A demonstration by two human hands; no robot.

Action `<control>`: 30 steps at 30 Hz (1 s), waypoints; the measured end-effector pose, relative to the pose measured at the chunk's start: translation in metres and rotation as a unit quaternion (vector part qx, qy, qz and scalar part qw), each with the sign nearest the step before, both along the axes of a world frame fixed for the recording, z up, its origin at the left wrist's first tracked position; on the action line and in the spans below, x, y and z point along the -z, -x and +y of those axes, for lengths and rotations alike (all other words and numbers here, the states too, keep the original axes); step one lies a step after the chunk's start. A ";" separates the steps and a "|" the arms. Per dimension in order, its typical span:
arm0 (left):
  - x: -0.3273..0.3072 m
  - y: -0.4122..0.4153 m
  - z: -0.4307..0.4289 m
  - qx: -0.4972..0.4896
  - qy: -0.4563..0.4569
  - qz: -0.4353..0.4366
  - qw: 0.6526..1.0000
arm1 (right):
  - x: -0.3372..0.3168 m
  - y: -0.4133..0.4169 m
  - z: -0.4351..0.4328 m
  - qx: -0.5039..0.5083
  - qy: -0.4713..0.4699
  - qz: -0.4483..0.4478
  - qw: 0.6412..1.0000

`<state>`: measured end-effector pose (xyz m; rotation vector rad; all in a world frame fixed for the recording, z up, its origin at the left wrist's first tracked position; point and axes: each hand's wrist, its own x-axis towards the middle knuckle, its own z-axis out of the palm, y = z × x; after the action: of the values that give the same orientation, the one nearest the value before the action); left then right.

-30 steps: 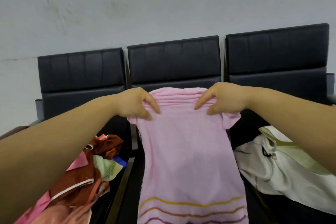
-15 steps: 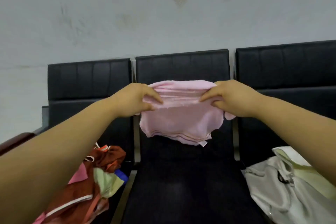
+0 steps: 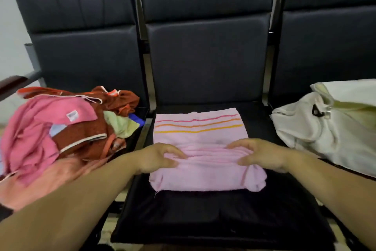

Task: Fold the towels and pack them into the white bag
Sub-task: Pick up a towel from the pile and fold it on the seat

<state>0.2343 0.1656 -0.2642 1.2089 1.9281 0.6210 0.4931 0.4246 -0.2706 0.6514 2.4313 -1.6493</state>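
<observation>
A pale pink towel (image 3: 200, 130) with orange and pink stripes lies on the middle black seat (image 3: 213, 210), its near part doubled over. My left hand (image 3: 160, 157) pinches the folded edge at the left. My right hand (image 3: 258, 154) pinches the same edge at the right. The white bag (image 3: 317, 128) lies slumped on the right seat, beside the towel. A heap of unfolded towels (image 3: 61, 128), pink, rust-brown, pale green and peach, covers the left seat.
Three black padded chairs stand in a row against a pale wall, their backrests (image 3: 205, 47) rising behind the towel. A dark wooden armrest (image 3: 12, 83) juts out at the far left. Bare seat cushion shows in front of the towel.
Both hands have brought the pink towel down from in front of the backrest onto the middle seat, still gripping its folded edge. The view has tilted down.
</observation>
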 end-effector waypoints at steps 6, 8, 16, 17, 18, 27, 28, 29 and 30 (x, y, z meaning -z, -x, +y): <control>0.011 -0.016 -0.031 0.040 0.134 -0.121 0.983 | 0.022 -0.027 -0.013 -0.082 0.079 -0.110 0.987; 0.011 -0.019 -0.036 0.041 0.121 -0.158 0.979 | 0.021 -0.031 -0.013 -0.079 0.096 -0.102 0.987; 0.006 0.005 -0.023 -0.065 0.034 -0.064 0.995 | 0.019 -0.003 0.000 0.042 -0.117 -0.016 0.992; 0.005 0.007 -0.022 -0.072 0.023 -0.020 0.997 | 0.022 0.000 0.002 0.052 -0.149 -0.005 0.987; 0.006 0.011 -0.019 -0.087 0.007 0.034 0.996 | 0.024 0.005 0.004 0.065 -0.170 0.005 0.983; 0.022 0.042 0.008 -0.188 -0.021 0.115 0.975 | 0.038 0.037 0.027 0.121 -0.162 -0.030 0.979; 0.022 0.043 0.010 -0.191 -0.025 0.097 0.976 | 0.036 0.038 0.028 0.136 -0.137 -0.024 0.981; 0.022 0.042 0.013 -0.207 -0.041 0.073 0.975 | 0.036 0.039 0.029 0.162 -0.108 -0.007 0.981; 0.022 0.041 0.017 -0.233 -0.061 0.048 0.969 | 0.036 0.041 0.030 0.194 -0.080 0.014 0.978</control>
<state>0.1936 0.1823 -0.2858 0.8674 2.3066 0.9488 0.4521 0.4547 -0.3065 1.2026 2.6027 -1.5986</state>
